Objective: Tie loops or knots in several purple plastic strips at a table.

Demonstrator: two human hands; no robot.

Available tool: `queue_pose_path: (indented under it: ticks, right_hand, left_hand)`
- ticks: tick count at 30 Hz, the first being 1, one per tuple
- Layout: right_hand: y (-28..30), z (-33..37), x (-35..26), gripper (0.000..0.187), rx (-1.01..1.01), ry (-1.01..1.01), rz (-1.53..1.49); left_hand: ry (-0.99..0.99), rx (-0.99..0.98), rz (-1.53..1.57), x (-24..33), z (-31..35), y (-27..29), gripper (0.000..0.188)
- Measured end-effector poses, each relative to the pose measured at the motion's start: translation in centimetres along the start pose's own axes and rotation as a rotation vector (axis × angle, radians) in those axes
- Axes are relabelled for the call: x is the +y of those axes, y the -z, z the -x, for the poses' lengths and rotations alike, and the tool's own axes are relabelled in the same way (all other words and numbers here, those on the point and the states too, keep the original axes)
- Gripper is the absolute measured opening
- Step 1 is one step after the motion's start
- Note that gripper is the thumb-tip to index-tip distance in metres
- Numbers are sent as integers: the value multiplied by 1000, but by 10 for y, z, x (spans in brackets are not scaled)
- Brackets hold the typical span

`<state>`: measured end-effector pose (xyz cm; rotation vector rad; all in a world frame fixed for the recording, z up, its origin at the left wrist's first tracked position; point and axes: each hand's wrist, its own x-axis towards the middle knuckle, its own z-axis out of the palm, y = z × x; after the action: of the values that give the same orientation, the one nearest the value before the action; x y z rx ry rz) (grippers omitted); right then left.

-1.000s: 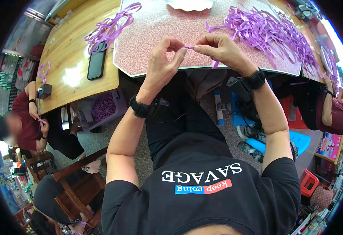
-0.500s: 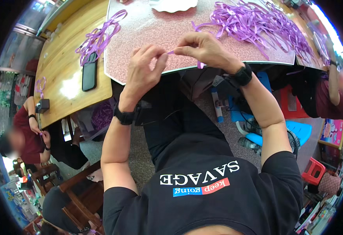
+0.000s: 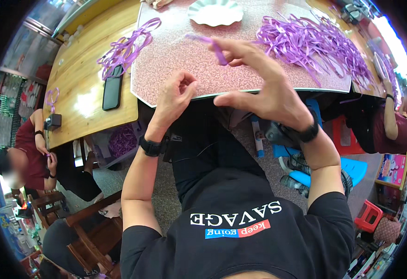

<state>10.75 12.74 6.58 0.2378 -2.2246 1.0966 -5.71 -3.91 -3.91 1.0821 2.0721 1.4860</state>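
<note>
My right hand (image 3: 259, 76) is spread over the near edge of the pink speckled table mat (image 3: 166, 60), thumb far from the fingers. A short purple ribbon (image 3: 218, 52), blurred, hangs by its fingertips; whether it still touches them I cannot tell. My left hand (image 3: 173, 97) has its fingers curled toward the thumb at the mat's near edge. No ribbon sticks out of it, and whatever the pinch may hold is hidden. A large heap of purple ribbons (image 3: 301, 44) lies to the right, and a smaller bunch of purple ribbons (image 3: 124, 49) to the left.
A white scalloped dish (image 3: 215, 13) is at the far side. On the wooden table (image 3: 85, 81) lie a black phone (image 3: 112, 92) and a small black box (image 3: 52, 122). People sit at left and right. Blue stools (image 3: 354, 171) and a red stool (image 3: 368, 216) stand right, below table height.
Both hands were pinching a purple ribbon together; now they are apart. My right hand has opened, and the ribbon has moved up past its fingertips. The view has shifted slightly.
</note>
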Motion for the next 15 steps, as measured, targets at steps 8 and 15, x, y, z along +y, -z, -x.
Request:
queue_pose_path:
  ticks: [8, 15]
  right_hand:
    - [-4, -16, 60, 24, -39, -259, -34]
    - [-19, -46, 109, 28, -254, -67, -27]
  left_hand:
    - [13, -51, 76, -1, -5, -12, 25]
    - [-87, -17, 415, 14, -35, -29, 38]
